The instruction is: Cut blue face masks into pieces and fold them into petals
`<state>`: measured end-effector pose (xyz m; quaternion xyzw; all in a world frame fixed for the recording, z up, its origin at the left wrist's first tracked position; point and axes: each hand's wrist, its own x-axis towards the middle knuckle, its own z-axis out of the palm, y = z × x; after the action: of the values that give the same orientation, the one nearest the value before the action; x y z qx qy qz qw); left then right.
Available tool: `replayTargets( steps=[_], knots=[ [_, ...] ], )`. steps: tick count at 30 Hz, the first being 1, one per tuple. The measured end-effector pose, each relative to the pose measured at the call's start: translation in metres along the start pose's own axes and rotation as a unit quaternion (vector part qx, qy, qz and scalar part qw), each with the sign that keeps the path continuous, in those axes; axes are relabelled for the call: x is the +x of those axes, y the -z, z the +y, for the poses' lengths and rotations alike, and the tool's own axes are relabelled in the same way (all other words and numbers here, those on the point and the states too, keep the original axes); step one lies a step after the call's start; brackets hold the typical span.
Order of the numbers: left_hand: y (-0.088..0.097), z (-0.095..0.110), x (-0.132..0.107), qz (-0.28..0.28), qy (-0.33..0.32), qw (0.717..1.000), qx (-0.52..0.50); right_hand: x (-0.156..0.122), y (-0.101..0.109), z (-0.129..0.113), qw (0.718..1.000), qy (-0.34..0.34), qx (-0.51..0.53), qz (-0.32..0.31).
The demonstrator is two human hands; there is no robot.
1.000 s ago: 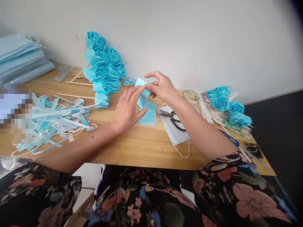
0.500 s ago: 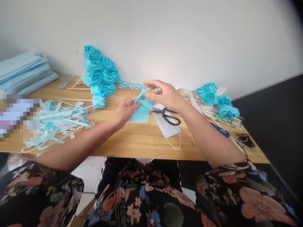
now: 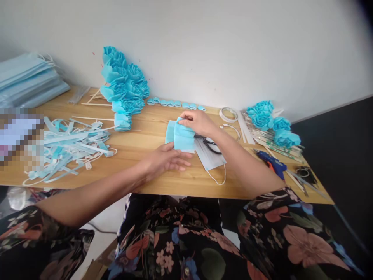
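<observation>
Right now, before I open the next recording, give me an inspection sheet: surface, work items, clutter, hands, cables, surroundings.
Surface: wooden tabletop, with things spread across it.
Work items: blue sheet held up, more blue material behind its left side; black-handled scissors over a white mask.
Clutter: loose heap of cut strips at left; blue glue gun at right.
Hands: right hand pinches the sheet's top edge; left hand is at its lower edge, fingers extended, grip unclear.
Cables: dark cord below the table; none made out on the glue gun.
Surroundings: pale wall behind; blue flowers at the back left.
</observation>
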<state>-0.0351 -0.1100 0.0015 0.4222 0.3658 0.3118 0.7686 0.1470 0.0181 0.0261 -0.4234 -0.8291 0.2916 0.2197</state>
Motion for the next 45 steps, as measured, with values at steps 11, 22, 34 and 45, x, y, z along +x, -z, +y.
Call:
replayTargets(
  steps=[11,22,34,45],
  knots=[
    [0.031,0.010,-0.024,0.097,0.002,0.995,0.034,0.030,-0.033,0.017,0.988,-0.041,-0.151,0.001],
    [0.056,0.040,0.044,0.206,-0.213,0.884,0.362,0.010,-0.009,-0.018,0.996,-0.038,-0.080,0.020],
    [0.006,0.059,0.069,0.114,-0.196,0.927,0.299,-0.064,0.027,-0.016,0.983,-0.027,0.102,0.151],
    [-0.001,0.055,0.090,0.111,-0.248,0.880,0.390,-0.063,0.034,0.003,0.969,0.017,0.099,0.225]
  ],
)
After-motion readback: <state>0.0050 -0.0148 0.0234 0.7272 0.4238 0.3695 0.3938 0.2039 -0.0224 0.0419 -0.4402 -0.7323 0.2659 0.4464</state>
